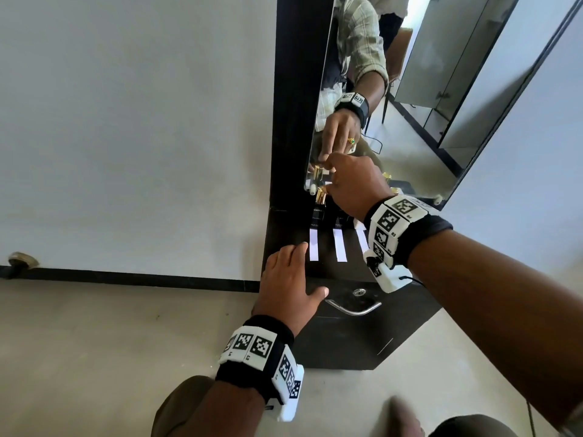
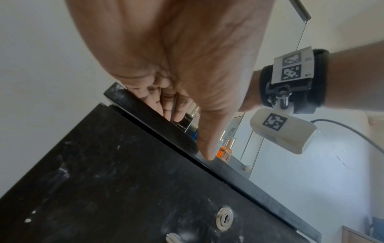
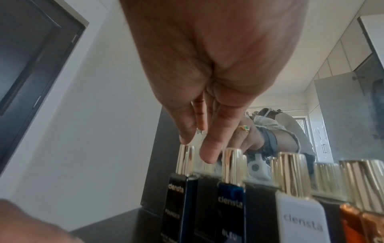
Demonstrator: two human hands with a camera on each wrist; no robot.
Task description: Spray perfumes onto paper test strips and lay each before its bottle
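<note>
Your right hand reaches forward over the row of gold-capped perfume bottles that stands against the mirror. Its fingers are straight and together, and one fingertip sits right at the top of the black rectangular bottle with the gold cap, the one furthest to the left of that hand. Whether it touches the cap cannot be told for sure. The thumb hangs down between that cap and the cap of the dark blue bottle next to it; nothing is gripped. Further to the right of this hand stand a white bottle and an orange one.

Your left hand lies flat and relaxed on the near edge of the black cabinet top, fingers spread, holding nothing. Just beyond its fingertips three white paper test strips lie side by side, each before a bottle; a fourth cannot be seen, since your right wrist covers that part.

The step looks like picking the leftmost bottle to spray it. Next you need to close your fingers round its narrow body without knocking its close neighbour, and have your left hand lift the strip lying nearest to it.
</note>
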